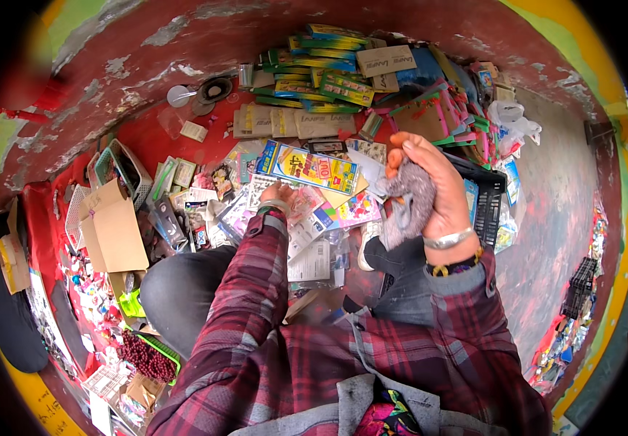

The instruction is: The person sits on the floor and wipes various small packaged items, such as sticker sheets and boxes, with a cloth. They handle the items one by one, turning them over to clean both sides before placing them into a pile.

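My right hand (441, 192) is raised over the right side of the pile, its fingers curled around a crumpled grey cloth (410, 203). Lower down, my left hand (278, 194) rests among flat packets and printed sheets. Its fingers are foreshortened, so their grip is unclear. Beside it lies a pinkish clear packet (307, 203). Just beyond the left hand is a blue and yellow printed package (307, 167). A colourful pink card (358, 208) lies between the two hands.
Stacked yellow-green boxes (321, 69) and brown cartons (274, 122) stand along the far wall. To the left are an open cardboard box (114, 229) and a plastic basket (126, 166). A black crate (490, 207) sits right. Dark red beads (147, 357) fill a green tray lower left.
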### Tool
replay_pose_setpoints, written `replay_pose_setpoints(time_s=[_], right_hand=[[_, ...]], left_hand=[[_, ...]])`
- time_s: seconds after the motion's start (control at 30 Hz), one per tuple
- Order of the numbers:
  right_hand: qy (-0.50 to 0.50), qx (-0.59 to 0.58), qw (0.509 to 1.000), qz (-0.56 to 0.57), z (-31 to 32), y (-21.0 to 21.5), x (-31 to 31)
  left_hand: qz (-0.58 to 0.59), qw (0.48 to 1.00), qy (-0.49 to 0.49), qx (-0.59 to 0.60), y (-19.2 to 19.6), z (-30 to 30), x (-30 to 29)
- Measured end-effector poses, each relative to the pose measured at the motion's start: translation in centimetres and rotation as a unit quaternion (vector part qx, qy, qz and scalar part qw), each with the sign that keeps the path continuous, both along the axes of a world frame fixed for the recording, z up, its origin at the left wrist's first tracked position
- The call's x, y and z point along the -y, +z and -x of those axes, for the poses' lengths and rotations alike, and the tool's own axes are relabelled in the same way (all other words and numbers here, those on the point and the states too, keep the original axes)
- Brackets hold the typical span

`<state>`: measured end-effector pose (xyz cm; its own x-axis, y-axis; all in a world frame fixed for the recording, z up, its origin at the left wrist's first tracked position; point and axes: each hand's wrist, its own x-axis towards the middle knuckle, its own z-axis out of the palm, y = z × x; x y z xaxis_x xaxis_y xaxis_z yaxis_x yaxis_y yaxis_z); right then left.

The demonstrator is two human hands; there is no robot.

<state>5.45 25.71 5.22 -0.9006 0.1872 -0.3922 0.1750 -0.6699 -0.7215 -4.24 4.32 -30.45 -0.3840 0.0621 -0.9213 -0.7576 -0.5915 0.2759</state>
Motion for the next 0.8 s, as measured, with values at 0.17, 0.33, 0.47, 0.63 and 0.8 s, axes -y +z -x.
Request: replay_pose_setpoints(time_s=[0.17, 0.33, 0.47, 0.63, 0.8], right_hand=[[0.013, 0.021, 1.000, 0.010, -0.1, 0.0, -0.8], [0.008, 0.032, 0.999, 0.025, 0.1, 1.0, -1.0], [0.011, 0.038, 0.998, 0.038, 0.0, 0.8, -0.9], [0.017, 0.039, 0.998, 0.046, -0.2, 0.5, -0.8], [0.023, 0.011, 0.999, 0.037, -0.1, -0.5, -1.1]], left_hand=[[0.080, 0.997, -0.011, 0.021, -6.0, 1.6, -2.0], [0.124, 0.991, -0.014, 0.049, -9.7, 3.3, -2.8], [0.287, 0.869, -0.392, -0.093, -10.0, 4.7, -1.8], [0.471, 0.453, -0.720, -0.234, -5.8, 6.4, -2.6], [0.149, 0.961, -0.040, -0.230, -4.0, 3.8, -2.5]])
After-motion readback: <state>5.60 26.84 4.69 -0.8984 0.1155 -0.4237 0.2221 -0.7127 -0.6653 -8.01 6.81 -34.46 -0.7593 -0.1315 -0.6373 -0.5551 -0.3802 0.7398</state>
